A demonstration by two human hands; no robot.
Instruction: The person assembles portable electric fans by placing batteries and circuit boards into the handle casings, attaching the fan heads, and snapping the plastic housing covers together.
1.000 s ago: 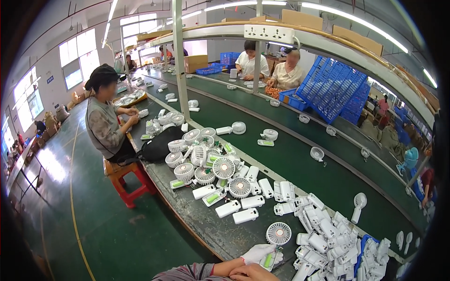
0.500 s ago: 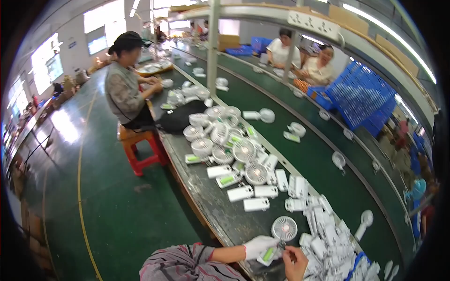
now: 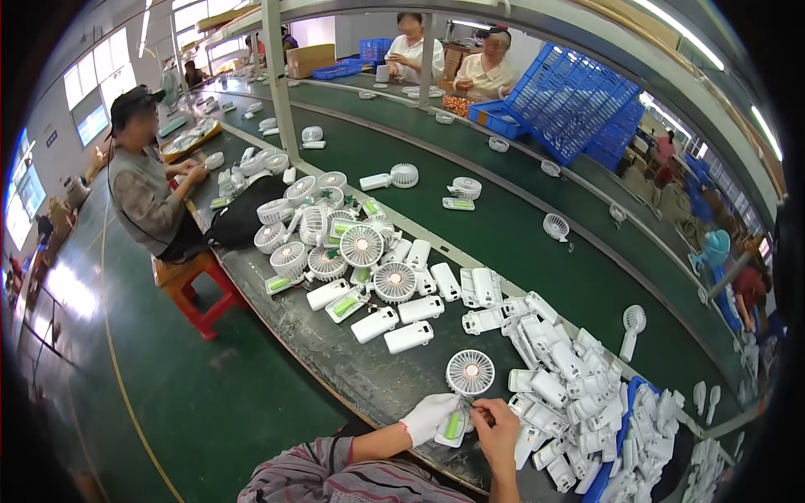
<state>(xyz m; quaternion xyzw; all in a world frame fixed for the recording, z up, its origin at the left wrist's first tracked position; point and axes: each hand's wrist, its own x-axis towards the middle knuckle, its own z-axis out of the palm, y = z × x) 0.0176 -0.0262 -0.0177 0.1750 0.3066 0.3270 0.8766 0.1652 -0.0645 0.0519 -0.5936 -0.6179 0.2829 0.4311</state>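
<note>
A white handheld fan (image 3: 470, 372) lies face up on the near part of the bench, its round grille away from me. Its opened handle (image 3: 453, 429) shows a green battery cell inside. My left hand (image 3: 429, 418), in a white glove, is closed on that handle from the left side. My bare right hand (image 3: 498, 426) pinches at the neck between grille and handle, by some thin dark wires. What sits between its fingertips is too small to make out. Just right of it spreads a heap of white handle shells (image 3: 560, 377).
Several half-assembled fans (image 3: 362, 246) are piled farther up the bench, beside a black cloth bag (image 3: 249, 220). A green conveyor (image 3: 503, 230) runs along the right with fans on it. A blue basket (image 3: 621, 436) holds more white parts. A co-worker (image 3: 144, 180) sits at the left.
The view has swung to the right, so the scene sits farther left and the blue basket shows more. Both hands stay at the fan; the right fingertips remain at its neck.
</note>
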